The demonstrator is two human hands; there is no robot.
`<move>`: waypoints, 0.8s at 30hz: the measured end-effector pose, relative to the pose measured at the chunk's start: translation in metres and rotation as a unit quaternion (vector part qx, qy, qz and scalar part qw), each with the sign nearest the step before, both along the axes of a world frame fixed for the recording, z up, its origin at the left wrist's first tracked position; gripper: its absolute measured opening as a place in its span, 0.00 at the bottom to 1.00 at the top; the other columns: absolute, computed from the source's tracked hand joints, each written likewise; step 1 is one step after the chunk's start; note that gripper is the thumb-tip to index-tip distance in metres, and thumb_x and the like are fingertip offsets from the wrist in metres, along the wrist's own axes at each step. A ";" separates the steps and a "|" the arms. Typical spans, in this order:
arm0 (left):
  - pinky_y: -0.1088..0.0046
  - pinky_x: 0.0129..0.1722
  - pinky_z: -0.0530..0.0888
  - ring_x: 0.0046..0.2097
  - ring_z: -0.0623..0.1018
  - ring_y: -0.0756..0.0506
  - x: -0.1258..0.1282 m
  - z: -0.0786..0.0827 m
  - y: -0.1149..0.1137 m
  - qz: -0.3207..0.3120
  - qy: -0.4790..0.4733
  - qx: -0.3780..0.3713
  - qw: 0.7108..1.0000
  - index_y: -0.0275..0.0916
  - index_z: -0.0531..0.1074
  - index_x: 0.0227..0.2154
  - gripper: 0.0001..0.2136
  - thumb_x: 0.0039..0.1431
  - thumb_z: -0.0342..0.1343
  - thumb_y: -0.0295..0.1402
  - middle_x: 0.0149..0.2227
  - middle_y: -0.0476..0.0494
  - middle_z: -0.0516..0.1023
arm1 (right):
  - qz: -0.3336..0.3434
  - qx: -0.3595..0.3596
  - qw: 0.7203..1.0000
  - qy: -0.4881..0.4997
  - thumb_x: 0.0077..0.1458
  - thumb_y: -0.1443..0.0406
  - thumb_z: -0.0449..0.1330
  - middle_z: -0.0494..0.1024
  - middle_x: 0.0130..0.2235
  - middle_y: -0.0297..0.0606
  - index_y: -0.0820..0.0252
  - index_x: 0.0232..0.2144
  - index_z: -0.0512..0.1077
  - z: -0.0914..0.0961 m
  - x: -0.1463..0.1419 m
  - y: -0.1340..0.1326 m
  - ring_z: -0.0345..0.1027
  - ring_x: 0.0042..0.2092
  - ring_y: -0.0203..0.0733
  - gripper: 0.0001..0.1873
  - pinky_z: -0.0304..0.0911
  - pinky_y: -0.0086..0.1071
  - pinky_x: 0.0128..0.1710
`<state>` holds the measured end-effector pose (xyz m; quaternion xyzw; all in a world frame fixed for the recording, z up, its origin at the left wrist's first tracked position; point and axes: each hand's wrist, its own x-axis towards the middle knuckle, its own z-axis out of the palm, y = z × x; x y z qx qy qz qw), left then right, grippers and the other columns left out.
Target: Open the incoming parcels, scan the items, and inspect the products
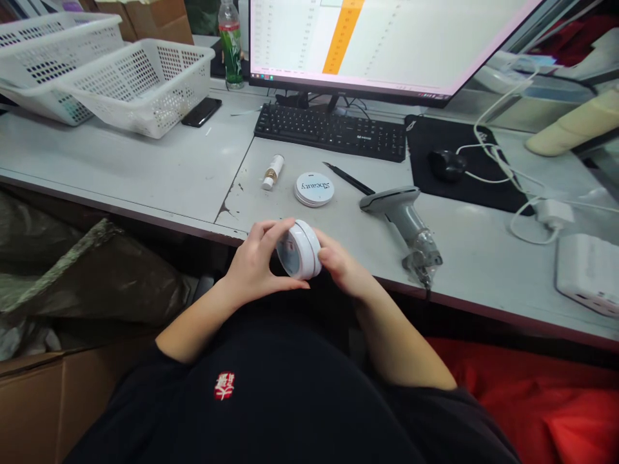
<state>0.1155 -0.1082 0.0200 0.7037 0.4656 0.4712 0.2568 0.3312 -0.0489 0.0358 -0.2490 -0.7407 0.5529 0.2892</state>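
Note:
Between both hands, at the desk's front edge, a round white cosmetic jar is held tilted on its side. My left hand grips it with thumb below and fingers above. My right hand closes on its other side; some of those fingers are hidden behind the jar. Just beyond lies a flat round white tin with "beauty" lettering on its top. A small bottle with a white cap rests on its side to the left of the tin.
A barcode scanner and a black pen lie to the right. Farther back are a keyboard, a monitor and a mouse. White baskets, a phone and a green-labelled bottle stand at the left.

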 end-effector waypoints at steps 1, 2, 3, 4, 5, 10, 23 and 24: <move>0.54 0.51 0.81 0.58 0.75 0.33 0.000 0.000 0.000 -0.001 0.021 0.014 1.000 0.49 0.63 0.67 0.49 0.44 0.76 0.55 0.60 0.35 0.70 | 0.001 -0.017 1.000 0.005 0.62 0.33 0.53 0.75 0.63 0.50 0.56 0.68 0.67 -0.002 0.000 0.000 0.73 0.60 0.58 0.45 0.68 0.53 0.61; 0.54 0.51 0.81 0.58 0.76 0.33 -0.001 0.000 0.001 -0.007 0.031 0.016 0.999 0.49 0.63 0.68 0.48 0.45 0.76 0.54 0.60 0.35 0.70 | 0.001 -0.029 1.000 0.006 0.62 0.33 0.53 0.73 0.65 0.51 0.55 0.68 0.66 -0.004 0.000 0.000 0.70 0.63 0.58 0.46 0.67 0.52 0.62; 0.54 0.51 0.81 0.58 0.76 0.33 -0.001 0.000 0.001 -0.017 0.028 0.006 0.999 0.50 0.62 0.68 0.48 0.46 0.75 0.53 0.60 0.35 0.70 | 0.002 -0.035 0.999 0.007 0.60 0.33 0.55 0.70 0.68 0.50 0.53 0.70 0.64 -0.003 0.002 0.000 0.68 0.65 0.59 0.48 0.67 0.52 0.63; 0.55 0.49 0.82 0.57 0.76 0.34 -0.001 0.001 0.002 -0.028 0.015 -0.009 0.999 0.50 0.61 0.69 0.48 0.46 0.75 0.53 0.60 0.35 0.70 | 0.006 -0.035 0.999 0.010 0.59 0.34 0.59 0.65 0.71 0.50 0.50 0.73 0.60 -0.002 0.004 0.000 0.65 0.67 0.59 0.49 0.67 0.51 0.63; 0.56 0.48 0.82 0.57 0.77 0.34 -0.001 0.001 0.002 -0.037 -0.002 -0.027 0.999 0.51 0.61 0.69 0.48 0.46 0.75 0.53 0.61 0.35 0.70 | 0.012 -0.030 0.999 0.016 0.57 0.36 0.63 0.60 0.73 0.48 0.46 0.74 0.56 0.001 0.006 -0.001 0.62 0.69 0.59 0.51 0.68 0.51 0.62; 0.57 0.48 0.84 0.57 0.77 0.35 0.001 0.000 0.001 -0.067 -0.040 -0.044 0.996 0.54 0.61 0.69 0.48 0.46 0.76 0.51 0.63 0.37 0.65 | 0.016 -0.007 1.000 0.004 0.55 0.50 0.73 0.64 0.71 0.44 0.41 0.71 0.61 0.013 0.010 -0.001 0.66 0.67 0.55 0.46 0.72 0.44 0.58; 0.56 0.49 0.80 0.59 0.77 0.27 0.004 -0.014 0.003 -0.190 -0.432 -0.306 0.827 0.43 0.71 0.60 0.46 0.41 0.71 0.65 0.58 0.33 0.77 | -0.027 0.201 0.978 -0.056 0.49 0.42 0.74 0.48 0.78 0.40 0.36 0.77 0.40 0.023 0.011 -0.005 0.48 0.75 0.65 0.65 0.56 0.62 0.71; 0.56 0.46 0.81 0.58 0.78 0.26 0.005 -0.016 0.003 -0.200 -0.449 -0.343 0.801 0.43 0.73 0.58 0.45 0.41 0.69 0.68 0.56 0.33 0.79 | -0.014 0.232 0.971 -0.061 0.50 0.44 0.74 0.49 0.77 0.39 0.35 0.77 0.39 0.026 0.008 -0.006 0.47 0.75 0.64 0.66 0.52 0.62 0.72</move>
